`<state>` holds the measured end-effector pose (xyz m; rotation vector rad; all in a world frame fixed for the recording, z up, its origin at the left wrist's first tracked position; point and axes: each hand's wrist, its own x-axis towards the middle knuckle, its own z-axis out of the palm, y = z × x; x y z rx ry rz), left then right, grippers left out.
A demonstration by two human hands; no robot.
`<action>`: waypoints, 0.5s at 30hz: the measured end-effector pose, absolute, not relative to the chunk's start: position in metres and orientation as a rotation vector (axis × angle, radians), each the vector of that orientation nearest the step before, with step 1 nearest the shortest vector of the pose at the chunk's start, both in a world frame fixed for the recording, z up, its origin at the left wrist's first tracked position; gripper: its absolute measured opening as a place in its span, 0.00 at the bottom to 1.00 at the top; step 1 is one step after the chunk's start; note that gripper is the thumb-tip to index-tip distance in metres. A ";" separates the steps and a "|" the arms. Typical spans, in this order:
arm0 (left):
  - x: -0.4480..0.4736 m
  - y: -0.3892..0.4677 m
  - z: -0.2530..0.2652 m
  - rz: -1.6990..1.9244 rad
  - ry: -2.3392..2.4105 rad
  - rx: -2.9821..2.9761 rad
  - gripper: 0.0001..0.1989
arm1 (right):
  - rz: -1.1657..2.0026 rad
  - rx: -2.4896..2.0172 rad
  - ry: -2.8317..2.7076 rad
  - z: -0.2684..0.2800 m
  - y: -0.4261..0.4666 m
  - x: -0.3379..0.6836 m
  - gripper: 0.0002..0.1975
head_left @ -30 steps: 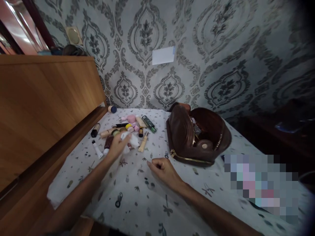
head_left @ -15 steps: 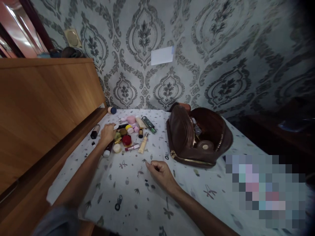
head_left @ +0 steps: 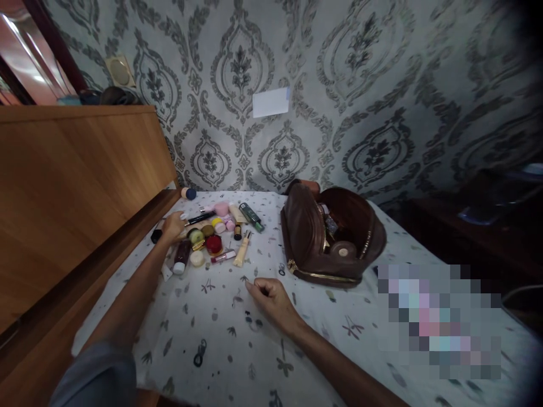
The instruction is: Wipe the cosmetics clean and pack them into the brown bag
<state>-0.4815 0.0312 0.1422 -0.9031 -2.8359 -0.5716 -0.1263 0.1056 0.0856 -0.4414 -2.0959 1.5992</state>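
Note:
My left hand (head_left: 173,227) reaches into the left side of a cluster of cosmetics. Its fingers are closed, and a small whitish piece shows at their tips; I cannot make out what it is. A dark-capped bottle (head_left: 156,235) lies just left of the hand, partly covered by it. Close by are a dark tube with a white cap (head_left: 181,257), a black pen-like stick (head_left: 200,218) and a greenish jar (head_left: 195,237). My right hand (head_left: 274,304) rests over the cloth before the cluster, its fingers curled with nothing visible in them.
An open brown leather bag (head_left: 305,237) stands right of the cosmetics, with items inside. A red jar (head_left: 214,245), a cream tube (head_left: 241,250) and a green bottle (head_left: 251,217) lie on the patterned cloth (head_left: 229,350). A wooden panel (head_left: 85,169) borders the left.
My left hand has shifted slightly left, uncovering more of the dark tube and black stick. My right hand keeps its curled pose. The whole view has moved a little.

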 end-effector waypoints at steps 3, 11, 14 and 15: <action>-0.483 0.033 0.135 -0.617 -2.859 -0.857 0.16 | 1.604 -0.427 -2.092 0.086 0.106 -0.127 0.24; -0.488 0.035 0.124 -1.019 -2.799 -0.804 0.09 | 1.626 -0.426 -2.097 0.087 0.108 -0.128 0.25; -0.498 0.033 0.125 -1.349 -2.668 -0.745 0.14 | 1.626 -0.447 -2.090 0.088 0.108 -0.128 0.25; -0.502 0.032 0.126 -1.468 -2.602 -0.710 0.14 | 1.623 -0.447 -2.089 0.088 0.109 -0.128 0.25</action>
